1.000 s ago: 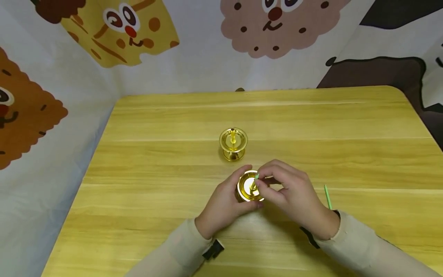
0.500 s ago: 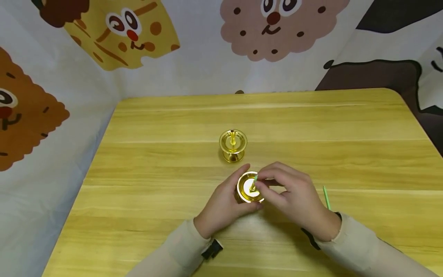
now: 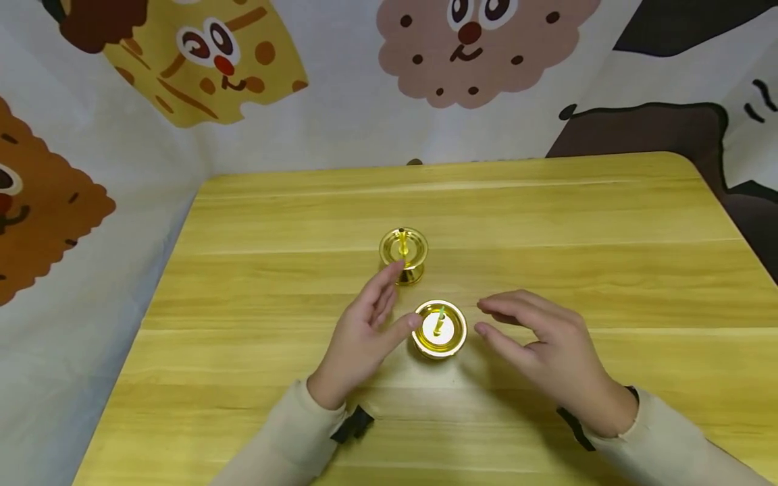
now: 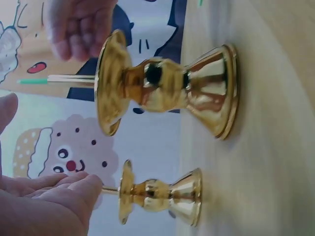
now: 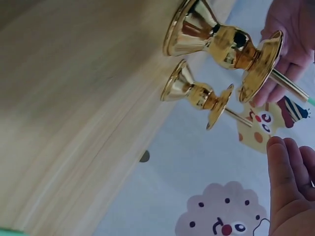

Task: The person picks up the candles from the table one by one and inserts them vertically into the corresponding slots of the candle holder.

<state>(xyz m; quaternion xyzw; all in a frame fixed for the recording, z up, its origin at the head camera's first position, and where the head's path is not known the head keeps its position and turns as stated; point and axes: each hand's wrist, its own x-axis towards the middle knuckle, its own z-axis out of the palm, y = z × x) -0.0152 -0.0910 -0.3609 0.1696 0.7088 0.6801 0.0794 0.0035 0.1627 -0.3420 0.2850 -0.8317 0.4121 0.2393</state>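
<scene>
- Gold near holder (image 3: 431,349) is standing upright on wood table (image 3: 273,277), btwn the two hands; thin green stick (image 4: 33,81) is sticking out of its tube, lower end being hidden inside. Stick's tip is getting cropped by R edge in R wrist view.
- L hand (image 3: 358,331) is hovering L of near holder, spread, thumb well apart from fingers. Thumb tip is overlapping the rim in head view; can't tell if it's touching. In L wrist view the hand is partly cut off.
- R hand (image 3: 550,341) is hovering R of near holder, thumb & fingers parted, clear of the rim; its other fingers are mostly hiding behind the index. Thumb isn't showing in R wrist view.
- Far holder (image 3: 416,248), also gold, is standing upright, far & slightly L; L fingertips are covering part of it from above. Contact: can't tell.
- Another green piece (image 4: 201,2) is barely peeking in at top of L wrist view, mostly cut off.
- Beige sleeves (image 3: 286,425) are running out of frame; black strap (image 3: 354,425) at L cuff is part hidden.
- Cartoon backdrop (image 3: 334,88) is hanging beyond far edge, top cropped.
</scene>
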